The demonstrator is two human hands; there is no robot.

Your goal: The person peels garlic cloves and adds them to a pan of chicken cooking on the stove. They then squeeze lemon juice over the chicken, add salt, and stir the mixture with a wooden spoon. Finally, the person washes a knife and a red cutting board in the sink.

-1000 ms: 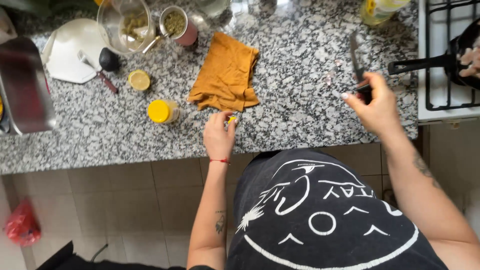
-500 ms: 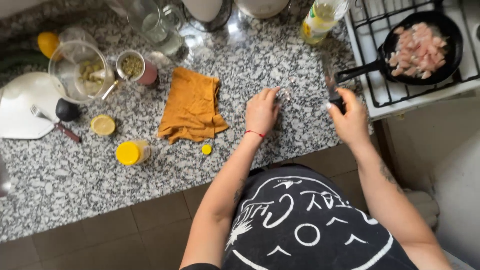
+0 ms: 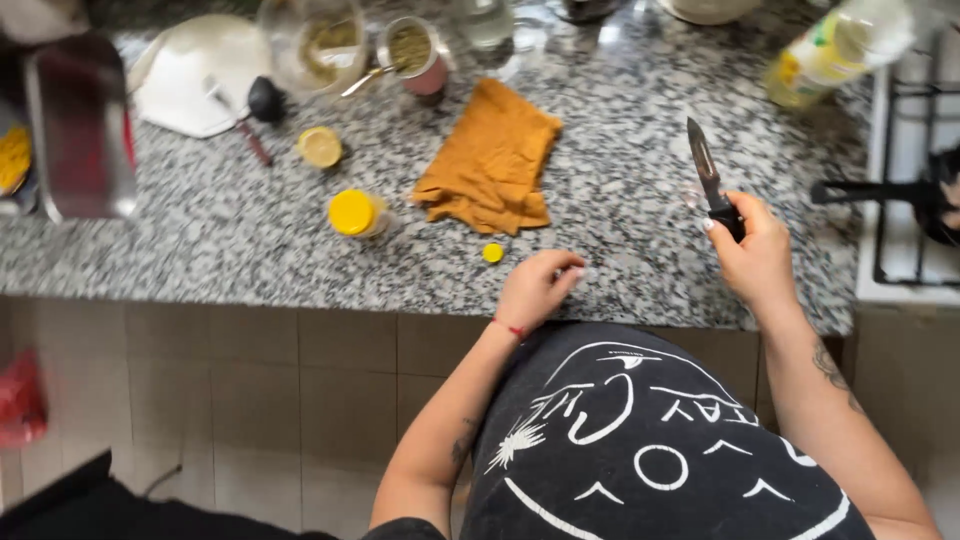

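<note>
My right hand (image 3: 758, 255) grips the black handle of a knife (image 3: 708, 176), blade pointing up and away over the granite counter (image 3: 620, 150). My left hand (image 3: 535, 288) rests at the counter's front edge with its fingers curled; something small and pale may sit at the fingertips, but I cannot tell. A small yellow cap (image 3: 492, 253) lies just left of that hand. An orange cloth (image 3: 490, 160) lies crumpled beyond it.
A yellow-lidded jar (image 3: 357, 213) and a lemon half (image 3: 320, 147) lie left of the cloth. Behind are a white plate (image 3: 190, 75), a glass jug (image 3: 300, 45), a cup with a spoon (image 3: 412, 55) and an oil bottle (image 3: 835, 48). A pan handle (image 3: 865, 192) reaches from the stove at right.
My left hand has drawn back from mid-counter to the front edge, near the yellow cap. My right hand still holds the knife, now raised upright. The camera view has shifted left.
</note>
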